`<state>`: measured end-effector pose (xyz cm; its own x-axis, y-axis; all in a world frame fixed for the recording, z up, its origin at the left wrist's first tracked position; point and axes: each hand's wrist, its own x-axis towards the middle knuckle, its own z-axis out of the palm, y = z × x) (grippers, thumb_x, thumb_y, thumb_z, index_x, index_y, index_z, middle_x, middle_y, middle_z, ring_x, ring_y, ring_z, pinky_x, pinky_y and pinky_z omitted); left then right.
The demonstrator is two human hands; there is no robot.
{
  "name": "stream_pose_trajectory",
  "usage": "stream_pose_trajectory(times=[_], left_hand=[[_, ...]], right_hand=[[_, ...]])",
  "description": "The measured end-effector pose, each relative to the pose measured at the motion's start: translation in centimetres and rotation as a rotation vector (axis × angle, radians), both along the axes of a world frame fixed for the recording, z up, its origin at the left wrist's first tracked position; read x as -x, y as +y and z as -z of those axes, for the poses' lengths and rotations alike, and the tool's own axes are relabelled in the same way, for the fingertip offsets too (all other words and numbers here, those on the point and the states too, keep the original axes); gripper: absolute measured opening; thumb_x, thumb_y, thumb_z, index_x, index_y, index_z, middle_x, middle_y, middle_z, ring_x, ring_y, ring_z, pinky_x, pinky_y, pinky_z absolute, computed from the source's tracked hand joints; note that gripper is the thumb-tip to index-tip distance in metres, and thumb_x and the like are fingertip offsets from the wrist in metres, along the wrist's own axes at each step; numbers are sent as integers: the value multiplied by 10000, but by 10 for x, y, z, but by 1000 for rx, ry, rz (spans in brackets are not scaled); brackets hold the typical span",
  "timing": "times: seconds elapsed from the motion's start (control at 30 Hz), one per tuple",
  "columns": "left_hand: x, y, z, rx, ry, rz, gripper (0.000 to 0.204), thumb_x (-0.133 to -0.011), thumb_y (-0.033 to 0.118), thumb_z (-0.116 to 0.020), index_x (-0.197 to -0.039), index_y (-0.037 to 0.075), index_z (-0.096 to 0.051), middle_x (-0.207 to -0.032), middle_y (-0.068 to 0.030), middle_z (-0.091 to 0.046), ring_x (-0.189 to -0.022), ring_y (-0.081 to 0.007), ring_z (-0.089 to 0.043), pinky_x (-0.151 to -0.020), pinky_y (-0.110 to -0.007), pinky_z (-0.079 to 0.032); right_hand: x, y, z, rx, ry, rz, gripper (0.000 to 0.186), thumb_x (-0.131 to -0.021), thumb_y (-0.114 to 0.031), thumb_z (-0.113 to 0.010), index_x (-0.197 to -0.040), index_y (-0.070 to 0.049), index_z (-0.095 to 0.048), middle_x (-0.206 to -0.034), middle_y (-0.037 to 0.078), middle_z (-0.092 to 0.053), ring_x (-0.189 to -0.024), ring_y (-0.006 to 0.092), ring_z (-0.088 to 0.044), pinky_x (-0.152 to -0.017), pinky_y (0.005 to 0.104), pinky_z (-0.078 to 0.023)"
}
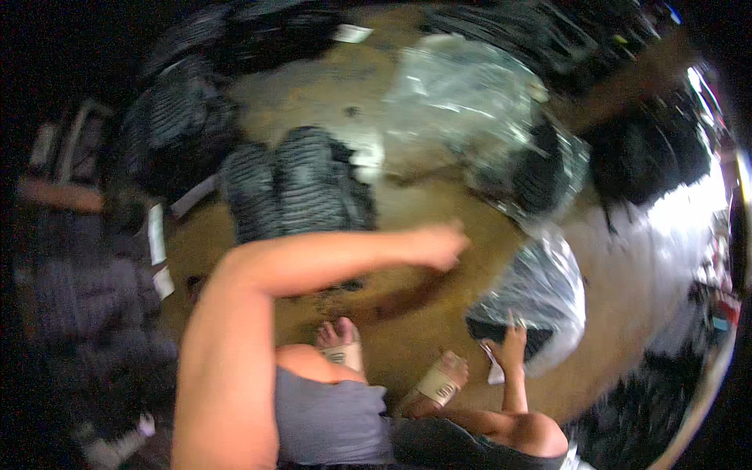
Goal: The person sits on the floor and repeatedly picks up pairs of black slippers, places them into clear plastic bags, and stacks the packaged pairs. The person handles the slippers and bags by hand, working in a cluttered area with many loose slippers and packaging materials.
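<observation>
My left hand (439, 249) is reaching across the middle over the brown floor, blurred by motion, with its fingers hard to make out. My right hand (511, 351), at the lower right beside my leg, grips the lower edge of a clear plastic bag (540, 290) with a black item (486, 327) inside. Behind my left arm lie black ribbed, padded items (309, 176). My feet (442, 374), in beige slip-on sandals, rest on the floor either side of the middle.
A large heap of clear plastic (462, 102) lies at upper right, partly over a dark item. Piles of black items (184, 117) line the left, back and right (642, 149). White strips (157, 235) and dark clutter lie along the left side.
</observation>
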<state>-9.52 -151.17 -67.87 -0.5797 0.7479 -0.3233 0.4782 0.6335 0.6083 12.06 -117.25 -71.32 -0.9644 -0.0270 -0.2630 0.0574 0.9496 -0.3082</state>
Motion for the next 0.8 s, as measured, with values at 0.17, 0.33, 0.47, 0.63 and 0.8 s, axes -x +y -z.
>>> stream_pose_trajectory(times=[0.17, 0.33, 0.47, 0.63, 0.8], left_hand=[[-72, 38, 8, -61, -144, 221, 477, -846, 277, -701, -1226, 8, -601, -1317, -318, -538, -1074, -463, -645, -896, -554, -547], [-72, 82, 3, -88, -174, 357, 452, -838, 299, -722, -1182, 18, -637, -1294, -290, -569, -1061, -463, -655, -884, -551, -550], [-49, 108, 3, -66, -158, 385, 422, -835, 297, -718, -1155, 28, -663, -1281, -271, -596, -1055, -447, -666, -861, -549, -558], [-30, 96, -9, -266, 75, 25, 525, -792, 219, -720, -1268, 36, -594, -1315, -288, -557, -1176, -461, -602, -928, -569, -518], [13, -3, -78, -164, 427, -349, 360, -811, 167, -674, -1146, 59, -598, -1107, -176, -627, -956, -333, -668, -764, -469, -522]], right_hand=[[4, -2, 8, -88, -74, -56, 1213, -561, -425, -931, -1569, -90, -346, -1523, 355, -345, -1388, 521, -345, -1167, 549, -295], [9, 14, -2, -20, -87, -174, 1114, -637, -551, -859, -1524, -45, -414, -1485, 351, -404, -1382, 514, -366, -1151, 548, -325], [24, 26, 3, -4, -160, -94, 858, -754, -440, -829, -1428, -11, -515, -1459, 341, -445, -1348, 501, -429, -1135, 508, -365], [54, 29, 16, -31, -50, 144, 764, -801, -322, -820, -1424, -5, -512, -1507, 322, -411, -1378, 471, -427, -1136, 475, -377], [76, -11, 11, -423, -213, 147, 805, -743, -522, -831, -1230, 72, -591, -1244, 282, -604, -1129, 488, -581, -961, 503, -503]])
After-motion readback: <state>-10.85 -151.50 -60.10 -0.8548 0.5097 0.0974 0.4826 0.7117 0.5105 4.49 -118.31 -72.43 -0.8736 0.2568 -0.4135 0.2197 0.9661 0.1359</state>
